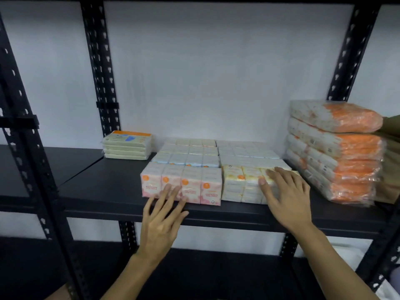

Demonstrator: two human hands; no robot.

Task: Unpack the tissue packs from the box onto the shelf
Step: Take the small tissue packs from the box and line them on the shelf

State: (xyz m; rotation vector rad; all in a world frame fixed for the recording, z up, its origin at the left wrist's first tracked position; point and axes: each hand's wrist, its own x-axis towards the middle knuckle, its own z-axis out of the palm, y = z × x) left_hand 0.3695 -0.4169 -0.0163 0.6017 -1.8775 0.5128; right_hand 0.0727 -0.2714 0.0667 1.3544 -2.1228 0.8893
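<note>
Left hand (pixel 161 221) spread flat, fingers straight and apart, tips touching the front face of the pink tissue pack (pixel 181 184) at the front edge of the black shelf (pixel 104 191). Right hand (pixel 287 198) likewise open, fingers laid straight over the top and front of the yellow tissue pack (pixel 240 182), covering its right end. Just beyond at 12 o'clock, rows of pale blue-white packs (pixel 190 152), print too blurred to read. Farther at 10 o'clock, a cream stack with an orange top (pixel 127 146) against the white wall (pixel 216 72). At 2 o'clock from the right hand, a tall leaning pile of orange-and-white packs (pixel 333 152), its right side cut off by a brown shape, hard to identify. No box in view.
</note>
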